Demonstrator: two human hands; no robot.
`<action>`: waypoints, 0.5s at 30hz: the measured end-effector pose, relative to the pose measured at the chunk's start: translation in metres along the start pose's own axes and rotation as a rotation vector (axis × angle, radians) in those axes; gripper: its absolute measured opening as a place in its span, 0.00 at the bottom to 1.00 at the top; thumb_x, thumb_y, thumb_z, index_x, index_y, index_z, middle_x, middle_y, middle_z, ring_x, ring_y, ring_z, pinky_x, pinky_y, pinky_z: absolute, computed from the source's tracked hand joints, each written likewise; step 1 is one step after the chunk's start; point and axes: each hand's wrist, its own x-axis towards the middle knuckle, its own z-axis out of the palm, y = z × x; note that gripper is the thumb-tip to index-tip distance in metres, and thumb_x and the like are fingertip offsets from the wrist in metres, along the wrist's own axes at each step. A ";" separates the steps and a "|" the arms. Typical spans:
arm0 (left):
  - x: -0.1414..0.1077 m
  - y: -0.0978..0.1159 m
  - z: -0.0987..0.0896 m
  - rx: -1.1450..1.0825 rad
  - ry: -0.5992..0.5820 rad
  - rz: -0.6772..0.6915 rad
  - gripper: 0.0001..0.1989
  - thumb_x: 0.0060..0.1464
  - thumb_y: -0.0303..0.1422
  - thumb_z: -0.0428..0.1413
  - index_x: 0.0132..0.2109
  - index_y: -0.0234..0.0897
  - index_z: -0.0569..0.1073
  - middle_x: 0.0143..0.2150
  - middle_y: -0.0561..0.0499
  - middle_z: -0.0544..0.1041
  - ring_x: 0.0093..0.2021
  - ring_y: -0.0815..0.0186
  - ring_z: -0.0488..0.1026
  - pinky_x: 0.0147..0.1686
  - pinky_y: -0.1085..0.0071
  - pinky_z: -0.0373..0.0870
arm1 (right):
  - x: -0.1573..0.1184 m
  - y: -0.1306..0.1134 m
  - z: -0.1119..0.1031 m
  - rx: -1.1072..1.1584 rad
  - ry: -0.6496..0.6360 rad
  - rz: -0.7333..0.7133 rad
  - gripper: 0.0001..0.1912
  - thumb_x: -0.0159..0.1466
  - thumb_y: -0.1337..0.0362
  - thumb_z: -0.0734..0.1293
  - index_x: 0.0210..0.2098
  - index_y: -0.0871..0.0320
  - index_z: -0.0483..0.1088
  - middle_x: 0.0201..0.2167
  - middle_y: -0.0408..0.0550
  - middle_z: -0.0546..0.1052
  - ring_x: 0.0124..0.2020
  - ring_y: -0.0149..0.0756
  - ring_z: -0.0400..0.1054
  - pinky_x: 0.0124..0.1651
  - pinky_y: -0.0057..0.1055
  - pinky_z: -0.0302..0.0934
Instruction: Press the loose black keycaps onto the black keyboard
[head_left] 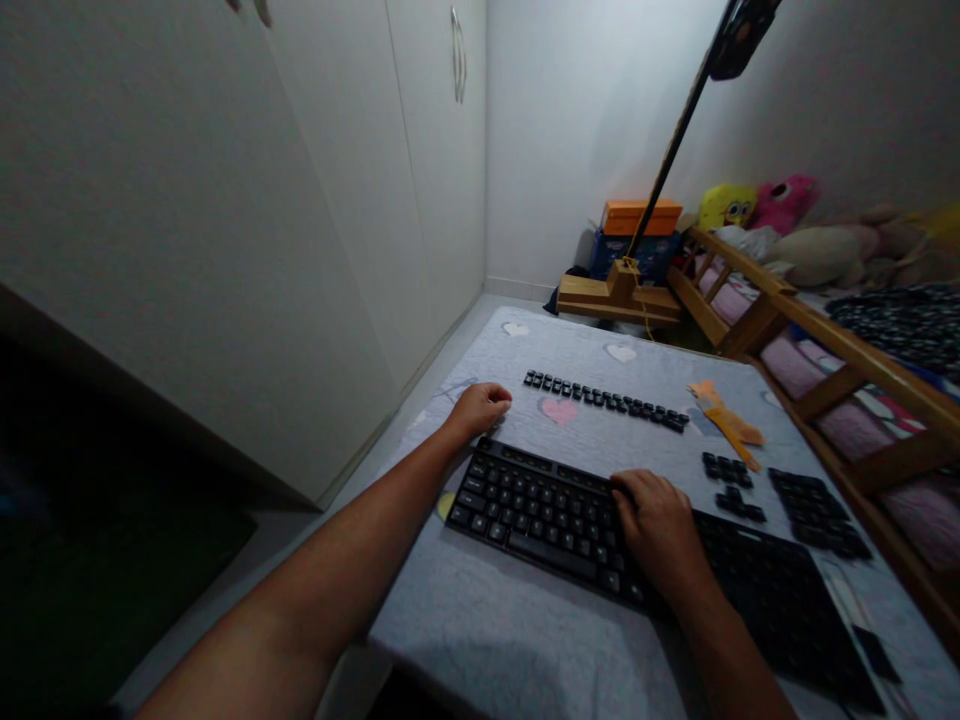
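Head view, left hand: we are holding the left hand just beyond the keyboard's upper left corner, thumb and fingertips curling nearly together; we cannot tell whether they are pinching anything;
Right hand: we are resting the right hand across the keyboard's upper edge, fingers bending, thumb lying over keys; we cannot tell how firmly they are gripping;
Keyboard: the black keyboard is lying on the patterned cloth, stretching beneath our right hand;
Loose keycaps: a long row of keycaps is lying beyond it; a numpad-like group is sitting right, near an orange strip.
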 end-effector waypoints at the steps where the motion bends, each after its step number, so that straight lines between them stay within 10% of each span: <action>1: 0.005 0.002 -0.001 0.061 0.036 0.053 0.06 0.44 0.31 0.60 0.32 0.34 0.78 0.29 0.49 0.77 0.28 0.67 0.71 0.32 0.70 0.67 | 0.000 0.000 0.001 0.005 0.006 -0.004 0.11 0.65 0.66 0.59 0.41 0.56 0.72 0.40 0.50 0.76 0.43 0.42 0.68 0.48 0.39 0.56; 15: 0.057 0.003 0.020 0.500 0.024 0.246 0.14 0.50 0.28 0.58 0.45 0.37 0.79 0.39 0.49 0.79 0.38 0.65 0.74 0.44 0.71 0.69 | -0.004 0.003 0.006 0.038 0.064 -0.028 0.09 0.64 0.66 0.60 0.41 0.55 0.71 0.40 0.49 0.76 0.42 0.43 0.67 0.47 0.40 0.57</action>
